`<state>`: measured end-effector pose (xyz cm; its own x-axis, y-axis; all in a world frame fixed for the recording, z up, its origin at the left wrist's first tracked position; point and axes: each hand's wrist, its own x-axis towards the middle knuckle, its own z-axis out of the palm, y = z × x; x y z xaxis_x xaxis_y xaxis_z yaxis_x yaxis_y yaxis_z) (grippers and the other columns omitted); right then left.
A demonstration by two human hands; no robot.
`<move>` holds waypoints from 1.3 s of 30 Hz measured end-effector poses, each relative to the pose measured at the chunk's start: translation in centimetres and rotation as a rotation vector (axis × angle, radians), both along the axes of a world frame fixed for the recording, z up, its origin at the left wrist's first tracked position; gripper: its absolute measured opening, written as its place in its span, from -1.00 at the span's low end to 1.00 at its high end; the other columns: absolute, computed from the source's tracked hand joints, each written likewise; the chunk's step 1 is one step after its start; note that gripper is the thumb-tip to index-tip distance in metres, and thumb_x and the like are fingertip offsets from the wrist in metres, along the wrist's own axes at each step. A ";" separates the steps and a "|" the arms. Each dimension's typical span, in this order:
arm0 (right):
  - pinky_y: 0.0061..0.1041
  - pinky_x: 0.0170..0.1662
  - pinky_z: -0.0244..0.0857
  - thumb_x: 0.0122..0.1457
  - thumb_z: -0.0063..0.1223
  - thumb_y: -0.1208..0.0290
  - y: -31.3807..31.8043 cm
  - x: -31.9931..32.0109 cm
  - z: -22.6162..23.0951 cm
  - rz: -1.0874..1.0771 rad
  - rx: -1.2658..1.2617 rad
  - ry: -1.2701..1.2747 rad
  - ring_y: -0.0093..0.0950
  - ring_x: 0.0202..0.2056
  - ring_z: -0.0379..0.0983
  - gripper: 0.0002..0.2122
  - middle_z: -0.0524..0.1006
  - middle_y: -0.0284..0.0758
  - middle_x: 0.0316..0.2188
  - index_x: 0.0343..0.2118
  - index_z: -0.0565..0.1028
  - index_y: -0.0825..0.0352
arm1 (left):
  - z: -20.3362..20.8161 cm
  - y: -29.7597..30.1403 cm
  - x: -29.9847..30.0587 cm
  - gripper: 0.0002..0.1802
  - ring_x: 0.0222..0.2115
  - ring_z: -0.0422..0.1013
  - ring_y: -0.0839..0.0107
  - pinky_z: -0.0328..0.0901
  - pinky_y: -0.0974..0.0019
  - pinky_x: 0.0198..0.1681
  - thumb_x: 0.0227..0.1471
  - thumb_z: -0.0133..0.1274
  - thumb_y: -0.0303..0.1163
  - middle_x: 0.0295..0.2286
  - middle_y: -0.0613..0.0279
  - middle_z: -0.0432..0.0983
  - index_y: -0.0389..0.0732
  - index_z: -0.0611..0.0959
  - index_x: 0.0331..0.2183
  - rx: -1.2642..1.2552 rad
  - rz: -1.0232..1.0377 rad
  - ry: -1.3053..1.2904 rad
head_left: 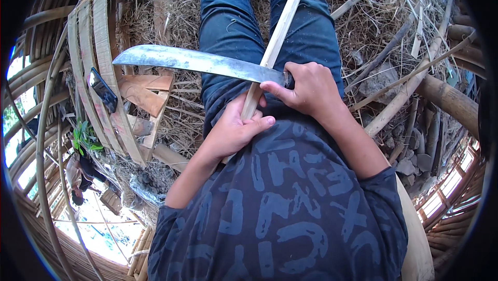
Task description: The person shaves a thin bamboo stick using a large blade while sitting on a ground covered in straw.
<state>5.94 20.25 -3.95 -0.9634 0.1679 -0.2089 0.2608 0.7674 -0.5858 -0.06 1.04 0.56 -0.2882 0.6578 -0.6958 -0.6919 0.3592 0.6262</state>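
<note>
A machete with a broad, slightly curved steel blade lies across my lap, its tip toward the left. My right hand is closed round its dark handle, the thumb reaching along the base of the blade. Under the blade passes a long pale wooden strip, slanting from my waist up past my knees. My left hand is wrapped round the strip's near part, just below the blade. The blade crosses on top of the strip close to its handle end. The strip's near end is partly hidden by my left hand.
At the left stands a slatted wooden bench with a dark phone on it. Dry straw covers the ground. Bamboo poles and stones lie at the right. A person is far off at the lower left.
</note>
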 end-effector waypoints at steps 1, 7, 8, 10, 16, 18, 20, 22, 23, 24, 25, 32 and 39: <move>-0.21 -0.52 0.40 -0.03 -0.01 -0.37 0.1 0.0 -0.1 -0.002 0.003 0.018 -0.12 -0.60 0.51 -0.29 0.49 -0.07 -0.71 -0.65 0.51 0.41 | 0.1 0.0 0.0 -0.65 -0.65 0.06 0.78 -0.02 0.60 -0.57 0.05 0.17 -0.43 -0.65 0.57 0.16 -0.20 0.35 -0.21 -0.003 0.005 -0.008; -0.21 -0.52 0.39 -0.03 -0.01 -0.38 0.2 -0.1 -0.2 0.004 0.040 0.044 -0.13 -0.61 0.51 -0.29 0.49 -0.07 -0.71 -0.65 0.51 0.40 | -0.2 -0.1 0.2 -0.62 -0.76 0.01 0.80 -0.12 0.61 -0.75 0.05 0.17 -0.40 -0.66 0.59 0.16 -0.15 0.33 -0.17 0.002 0.025 -0.021; -0.21 -0.52 0.38 -0.03 -0.02 -0.38 0.2 -0.1 -0.2 0.003 0.047 0.048 -0.13 -0.61 0.51 -0.29 0.49 -0.07 -0.71 -0.65 0.51 0.39 | -0.2 -0.1 0.1 -0.62 -0.76 0.01 0.80 -0.13 0.61 -0.75 0.05 0.17 -0.39 -0.66 0.59 0.16 -0.14 0.33 -0.17 0.000 0.019 -0.027; -0.21 -0.52 0.38 -0.03 -0.02 -0.38 0.2 0.1 -0.3 0.001 0.050 0.052 -0.13 -0.61 0.51 -0.29 0.49 -0.07 -0.71 -0.66 0.51 0.39 | -0.4 -0.3 0.3 -0.62 -0.76 0.01 0.80 -0.13 0.61 -0.75 0.06 0.17 -0.39 -0.66 0.60 0.15 -0.14 0.33 -0.16 0.009 0.020 -0.029; -0.21 -0.53 0.38 -0.05 -0.02 -0.41 0.3 0.3 -0.6 -0.020 0.053 0.049 -0.12 -0.60 0.51 -0.28 0.49 -0.08 -0.71 -0.66 0.51 0.39 | -0.5 -0.4 0.5 -0.64 -0.73 0.04 0.80 -0.09 0.61 -0.70 0.06 0.16 -0.41 -0.66 0.60 0.17 -0.16 0.34 -0.18 0.011 0.027 -0.035; -0.21 -0.53 0.38 -0.06 -0.02 -0.42 0.4 0.3 -0.6 -0.036 0.056 0.049 -0.12 -0.60 0.51 -0.28 0.49 -0.08 -0.71 -0.66 0.51 0.38 | -0.6 -0.4 0.7 -0.62 -0.77 0.00 0.80 -0.13 0.60 -0.75 0.06 0.17 -0.41 -0.66 0.61 0.15 -0.13 0.33 -0.16 0.012 0.030 -0.033; -0.21 -0.53 0.38 -0.07 -0.02 -0.42 0.4 0.3 -0.4 -0.044 0.064 0.021 -0.13 -0.60 0.51 -0.27 0.49 -0.08 -0.71 -0.66 0.51 0.38 | -0.6 -0.4 0.7 -0.62 -0.77 0.00 0.80 -0.13 0.60 -0.75 0.06 0.16 -0.42 -0.66 0.61 0.15 -0.13 0.33 -0.15 0.010 0.023 -0.029; -0.21 -0.53 0.38 -0.07 -0.02 -0.42 0.4 0.4 -0.5 -0.041 0.076 0.028 -0.13 -0.60 0.51 -0.27 0.49 -0.09 -0.71 -0.66 0.51 0.38 | -0.6 -0.4 0.7 -0.62 -0.77 0.00 0.80 -0.13 0.60 -0.75 0.06 0.16 -0.42 -0.66 0.61 0.15 -0.13 0.33 -0.15 0.013 0.023 -0.027; -0.21 -0.53 0.38 -0.07 -0.02 -0.42 0.3 0.4 -0.5 -0.039 0.087 0.034 -0.13 -0.60 0.51 -0.27 0.50 -0.09 -0.71 -0.66 0.51 0.38 | -0.6 -0.4 0.8 -0.62 -0.77 0.00 0.80 -0.13 0.60 -0.75 0.06 0.16 -0.42 -0.66 0.60 0.16 -0.13 0.33 -0.15 0.014 0.022 -0.025; -0.21 -0.53 0.38 -0.07 -0.02 -0.42 0.3 0.4 -0.5 -0.038 0.088 0.035 -0.13 -0.60 0.51 -0.27 0.50 -0.09 -0.71 -0.66 0.51 0.38 | -0.6 -0.4 0.8 -0.62 -0.77 0.00 0.80 -0.13 0.60 -0.75 0.06 0.16 -0.42 -0.66 0.60 0.16 -0.13 0.33 -0.15 0.015 0.023 -0.024; -0.21 -0.53 0.38 -0.07 -0.02 -0.42 0.3 0.4 -0.4 -0.040 0.083 0.034 -0.13 -0.60 0.51 -0.27 0.50 -0.09 -0.71 -0.66 0.51 0.38 | -0.6 -0.4 0.8 -0.62 -0.77 0.00 0.80 -0.13 0.60 -0.75 0.06 0.16 -0.42 -0.66 0.60 0.15 -0.13 0.33 -0.15 0.013 0.025 -0.027; -0.20 -0.51 0.39 -0.06 -0.03 -0.42 0.4 0.5 -0.4 -0.041 0.073 0.017 -0.12 -0.59 0.52 -0.27 0.50 -0.09 -0.71 -0.65 0.51 0.38 | -0.4 -0.5 0.8 -0.63 -0.74 0.00 0.80 -0.11 0.61 -0.73 0.06 0.17 -0.43 -0.66 0.61 0.12 -0.13 0.34 -0.16 0.031 0.020 -0.007; -0.15 -0.29 0.41 0.08 -0.21 -0.41 12.3 1.1 -3.9 -0.534 0.033 -0.269 -0.10 -0.38 0.57 -0.20 0.56 0.02 -0.54 -0.50 0.57 0.48 | 0.1 -1.5 0.9 -0.71 -0.65 0.04 0.81 -0.06 0.65 -0.60 0.07 0.15 -0.46 -0.65 0.62 0.15 -0.16 0.37 -0.23 0.048 0.010 -0.061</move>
